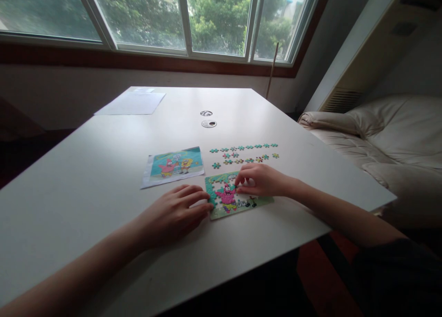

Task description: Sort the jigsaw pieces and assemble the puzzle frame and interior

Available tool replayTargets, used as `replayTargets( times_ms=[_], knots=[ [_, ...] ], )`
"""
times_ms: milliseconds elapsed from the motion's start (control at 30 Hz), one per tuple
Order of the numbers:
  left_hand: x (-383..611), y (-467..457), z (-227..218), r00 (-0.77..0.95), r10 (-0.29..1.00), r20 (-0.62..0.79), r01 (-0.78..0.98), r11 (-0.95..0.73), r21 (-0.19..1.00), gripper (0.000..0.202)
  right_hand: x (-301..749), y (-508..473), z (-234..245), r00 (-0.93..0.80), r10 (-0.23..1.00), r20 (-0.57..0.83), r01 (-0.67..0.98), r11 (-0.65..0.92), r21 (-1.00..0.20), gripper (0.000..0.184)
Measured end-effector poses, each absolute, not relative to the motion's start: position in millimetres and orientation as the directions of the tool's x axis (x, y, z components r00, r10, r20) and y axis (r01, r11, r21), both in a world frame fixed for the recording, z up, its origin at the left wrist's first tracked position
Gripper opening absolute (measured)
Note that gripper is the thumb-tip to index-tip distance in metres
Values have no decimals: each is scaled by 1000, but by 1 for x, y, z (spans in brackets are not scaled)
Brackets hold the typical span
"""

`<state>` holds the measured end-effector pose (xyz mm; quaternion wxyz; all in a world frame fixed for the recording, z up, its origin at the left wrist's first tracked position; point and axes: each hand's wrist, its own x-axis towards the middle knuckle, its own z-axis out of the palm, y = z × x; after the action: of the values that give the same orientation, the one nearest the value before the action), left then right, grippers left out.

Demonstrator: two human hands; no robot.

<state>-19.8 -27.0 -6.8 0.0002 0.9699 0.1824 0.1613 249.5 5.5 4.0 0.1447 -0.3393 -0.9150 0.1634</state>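
A jigsaw puzzle (pixel 226 198) with a pink starfish figure lies partly filled on the white table, white gaps showing around the figure. My left hand (pixel 179 209) rests at its left edge, fingers stretched out and fingertips touching the border. Over the upper middle of the puzzle is my right hand (pixel 257 180), its thumb and index finger pinched together on a small puzzle piece that they mostly hide. Loose puzzle pieces (pixel 249 160) lie in rows just beyond the board. Left of them is a printed reference picture (pixel 176 164) with the same cartoon figures.
The white table (pixel 103 183) has two round inserts (pixel 209 123) beyond the pieces. White paper sheets (pixel 133 103) lie at its far left corner. A cream leather sofa (pixel 386 137) stands to the right, and a thin stick (pixel 272 71) leans near the window.
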Motion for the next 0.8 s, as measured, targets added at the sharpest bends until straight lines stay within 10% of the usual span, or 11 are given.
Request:
replayTargets(
  times_ms=[800],
  knots=[
    [-18, -29, -4, 885, 372, 278, 353, -928, 120, 20, 250, 5, 6, -734, 665, 138, 580, 719, -384, 16]
  ],
)
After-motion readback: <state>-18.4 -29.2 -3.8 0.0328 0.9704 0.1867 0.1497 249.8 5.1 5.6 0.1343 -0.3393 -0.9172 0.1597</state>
